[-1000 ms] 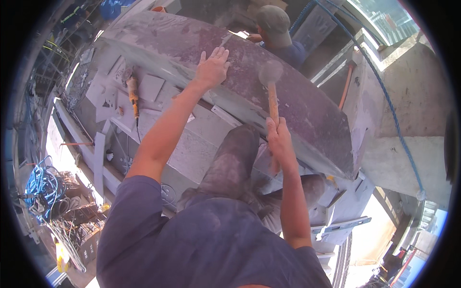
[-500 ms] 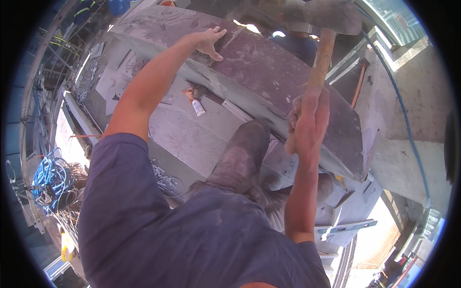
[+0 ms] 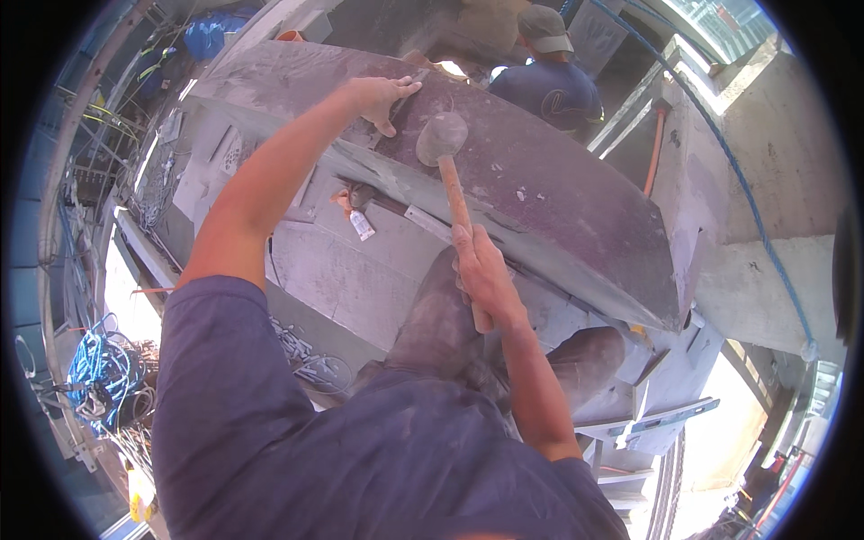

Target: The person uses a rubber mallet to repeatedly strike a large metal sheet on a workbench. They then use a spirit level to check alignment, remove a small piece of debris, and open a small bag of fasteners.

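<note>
My right hand [image 3: 489,277] is wrapped round the wooden handle of a mallet [image 3: 442,138]. The mallet's dusty grey head is over the dark reddish top of a long, thick stone slab [image 3: 540,193], close to or on its surface; I cannot tell whether it touches. My left hand [image 3: 378,97] rests flat on the same slab, left of the mallet head, fingers spread and thumb apart. It lies by a seam or edge in the slab's top. Below the slab's near side, a small white tube or bottle [image 3: 362,225] lies on the pale surface.
Beyond the slab a person in a cap and dark shirt [image 3: 549,81] is close by. A blue rope [image 3: 751,193] hangs down the right side. Coiled blue rope [image 3: 101,371] sits at the left. A spirit level [image 3: 670,416] lies at lower right; several small pieces [image 3: 306,355] lie near my leg.
The mallet has swung down and left, from raised at the upper right to the slab's top. My left hand stays on the slab. The other person's head and back have come into view.
</note>
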Motion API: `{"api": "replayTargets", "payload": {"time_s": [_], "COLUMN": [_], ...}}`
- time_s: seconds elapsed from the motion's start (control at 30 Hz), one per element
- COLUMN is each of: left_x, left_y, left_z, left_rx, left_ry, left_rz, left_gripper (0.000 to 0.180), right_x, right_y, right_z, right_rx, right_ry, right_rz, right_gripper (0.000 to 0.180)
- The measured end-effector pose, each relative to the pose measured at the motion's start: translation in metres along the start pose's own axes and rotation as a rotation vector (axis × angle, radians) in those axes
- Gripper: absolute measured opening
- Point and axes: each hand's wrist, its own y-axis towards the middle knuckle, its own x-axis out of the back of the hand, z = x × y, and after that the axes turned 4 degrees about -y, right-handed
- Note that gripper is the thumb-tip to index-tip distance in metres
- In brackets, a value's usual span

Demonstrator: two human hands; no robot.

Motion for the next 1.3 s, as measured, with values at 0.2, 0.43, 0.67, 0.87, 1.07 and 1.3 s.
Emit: {"api": "replayTargets", "payload": {"time_s": [0.2, 0.43, 0.67, 0.87, 1.07, 1.3], "left_x": [0.012, -0.001, 0.021, -0.003, 0.011, 0.031], "left_y": [0.008, -0.002, -0.003, 0.017, 0.036, 0.120], "left_z": [-0.014, -0.008, -0.054, -0.018, -0.033, -0.179], "left_rx": [0.010, -0.002, -0.040, -0.009, 0.017, -0.470], "left_ry": [0.134, 0.079, 0.094, 0.060, 0.291, 0.103], "left_rz": [0.050, -0.001, -0.103, 0.005, 0.096, -0.129], "left_gripper": [0.146, 0.155, 0.146, 0.157, 0.159, 0.096], "right_x": [0.010, -0.013, 0.004, 0.022, 0.034, 0.042], "right_y": [-0.005, 0.023, 0.033, 0.025, -0.050, -0.092], "right_z": [0.002, 0.020, 0.027, -0.025, -0.056, -0.091], "right_rx": [0.078, 0.533, 0.227, 0.224, 0.216, 0.342], "right_ry": [0.001, -0.085, -0.085, -0.144, 0.165, 0.217], "right_rz": [-0.122, -0.443, -0.280, -0.339, -0.474, -0.818], "right_gripper": [0.040, 0.043, 0.043, 0.045, 0.041, 0.032]}}
